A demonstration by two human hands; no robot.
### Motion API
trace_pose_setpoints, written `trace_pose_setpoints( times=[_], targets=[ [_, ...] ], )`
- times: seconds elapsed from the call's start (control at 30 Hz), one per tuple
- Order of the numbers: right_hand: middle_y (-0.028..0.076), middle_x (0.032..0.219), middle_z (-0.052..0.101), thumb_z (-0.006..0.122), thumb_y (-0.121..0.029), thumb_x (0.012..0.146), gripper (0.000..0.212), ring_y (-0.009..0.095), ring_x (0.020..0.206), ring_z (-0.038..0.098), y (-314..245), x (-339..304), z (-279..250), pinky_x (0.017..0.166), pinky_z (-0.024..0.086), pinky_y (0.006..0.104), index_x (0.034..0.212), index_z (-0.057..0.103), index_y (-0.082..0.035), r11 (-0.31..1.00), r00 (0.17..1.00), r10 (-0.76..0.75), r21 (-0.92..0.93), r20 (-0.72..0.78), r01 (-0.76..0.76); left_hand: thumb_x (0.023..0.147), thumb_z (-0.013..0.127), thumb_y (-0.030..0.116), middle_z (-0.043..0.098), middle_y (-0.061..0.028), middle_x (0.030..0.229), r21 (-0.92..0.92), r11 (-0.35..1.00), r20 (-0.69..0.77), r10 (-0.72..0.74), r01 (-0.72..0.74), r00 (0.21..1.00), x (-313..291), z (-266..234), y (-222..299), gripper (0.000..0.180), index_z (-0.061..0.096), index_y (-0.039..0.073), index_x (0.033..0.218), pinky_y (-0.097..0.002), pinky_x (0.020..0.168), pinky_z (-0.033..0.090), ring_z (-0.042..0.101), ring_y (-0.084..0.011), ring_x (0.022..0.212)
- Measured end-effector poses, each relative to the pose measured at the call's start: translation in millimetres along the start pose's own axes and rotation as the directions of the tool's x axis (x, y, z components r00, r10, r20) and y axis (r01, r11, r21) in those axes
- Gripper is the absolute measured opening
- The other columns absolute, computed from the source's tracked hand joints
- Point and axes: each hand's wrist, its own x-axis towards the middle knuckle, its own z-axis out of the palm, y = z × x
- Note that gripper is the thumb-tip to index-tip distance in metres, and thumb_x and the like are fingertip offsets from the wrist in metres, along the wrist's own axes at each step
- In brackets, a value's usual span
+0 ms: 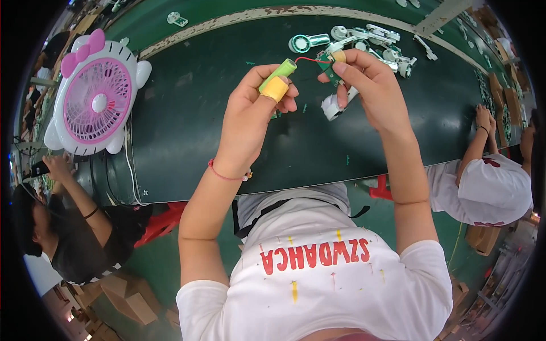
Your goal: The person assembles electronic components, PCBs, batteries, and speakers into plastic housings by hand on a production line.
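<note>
My left hand [245, 113] is closed around a light green cylindrical battery [288, 67], with a yellow wrap [274, 88] on the thumb. Between finger and thumb, my right hand [376, 91] pinches a small green circuit board [326, 66]; a tan wrap covers one fingertip. A thin red wire [310, 59] runs from the battery's end to the board. Both hands are raised over the dark green work surface. Just below my right fingers is a white plastic piece [332, 108], partly hidden by the hand; whether they touch it I cannot tell.
Several white handheld-fan parts [372, 42] lie piled beyond my right hand on the green bench [193, 113]. A pink and white cat-shaped fan [98, 96] stands at the left, its cable [129, 165] hanging nearby. Co-workers sit left [79, 227] and right [483, 187].
</note>
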Motion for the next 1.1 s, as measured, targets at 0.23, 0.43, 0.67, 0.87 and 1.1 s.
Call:
trace_pose_setpoints(
  times=[0.23,0.43,0.67,0.87,1.1],
  targets=[
    [0.012,0.086,0.064,0.053,-0.011,0.084,0.021,0.011,0.054,0.054,4,1,9,0.060,0.044,0.0236,0.097,0.057,0.004,0.996,0.989,0.060,0.052,0.136,-0.067,0.089,0.051,0.009,0.058,-0.0055,0.082,-0.161,0.979,-0.111,0.107,-0.124,0.988,-2,-22,3,0.021,0.054,0.000,0.107,-0.0224,0.067,0.043,0.053,-0.0103,0.072],
    [0.011,0.086,0.064,0.053,-0.010,0.084,0.023,0.011,0.067,0.058,12,1,19,0.068,0.045,0.0243,0.102,0.056,0.004,0.995,0.986,0.056,0.071,0.159,-0.068,0.088,0.053,0.010,0.058,-0.0057,0.084,-0.160,0.950,-0.187,0.236,-0.267,0.954,-3,-35,3,0.023,0.054,0.000,0.109,-0.0229,0.070,0.043,0.053,-0.0104,0.074],
    [0.009,0.095,0.060,0.050,-0.013,0.089,0.025,0.016,0.076,0.061,15,1,20,0.075,0.046,0.0285,0.108,0.055,0.003,0.989,0.987,0.019,0.144,0.159,-0.042,0.086,0.050,0.004,0.060,-0.0084,0.091,-0.014,0.932,-0.207,0.352,-0.363,0.913,-4,-46,0,0.025,0.053,0.000,0.111,-0.0240,0.072,0.044,0.056,-0.0117,0.078],
    [0.011,0.098,0.060,0.049,-0.013,0.090,0.029,0.021,0.080,0.063,17,3,24,0.077,0.047,0.0305,0.112,0.053,0.004,0.948,0.982,0.011,0.309,0.191,-0.071,0.087,0.051,0.005,0.060,-0.0098,0.093,0.071,0.937,-0.289,0.348,-0.343,0.892,-3,-47,2,0.025,0.052,0.000,0.111,-0.0240,0.072,0.045,0.058,-0.0125,0.077],
    [0.010,0.096,0.062,0.050,-0.006,0.086,0.025,0.020,0.074,0.065,17,5,27,0.073,0.048,0.0286,0.108,0.057,0.005,0.979,0.970,0.027,0.191,0.242,-0.075,0.087,0.054,0.007,0.061,-0.0111,0.097,-0.056,0.951,-0.272,0.278,-0.303,0.921,-1,-55,0,0.025,0.051,0.001,0.112,-0.0236,0.072,0.045,0.059,-0.0127,0.078]
  ],
)
